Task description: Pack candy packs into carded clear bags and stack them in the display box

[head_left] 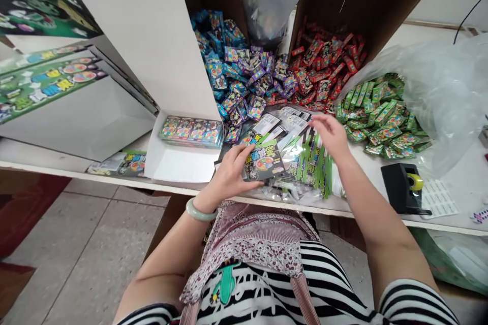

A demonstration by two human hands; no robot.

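My left hand [233, 171] grips a flat dark printed packet [264, 158] with green and coloured lettering, thumb on its near edge and fingers on its far left side. The packet lies over a pile of similar flat packets in clear plastic [305, 162] at the table's front edge. My right hand [332, 138] is at the upper right of that pile, fingertips drawn together by the white labels [293, 124]; anything in its fingers is too small to make out. Left of the pile is a white open box [183, 163] with a row of wrapped small boxes [191, 131] inside.
Behind the pile lie heaps of blue [217, 73], purple [247, 84] and red small packs [324, 68]. Green packs [385, 117] spill from a clear bag [446, 96] at right. A black tape dispenser [402, 188] stands near the front edge. Printed cartons [80, 106] lean at left.
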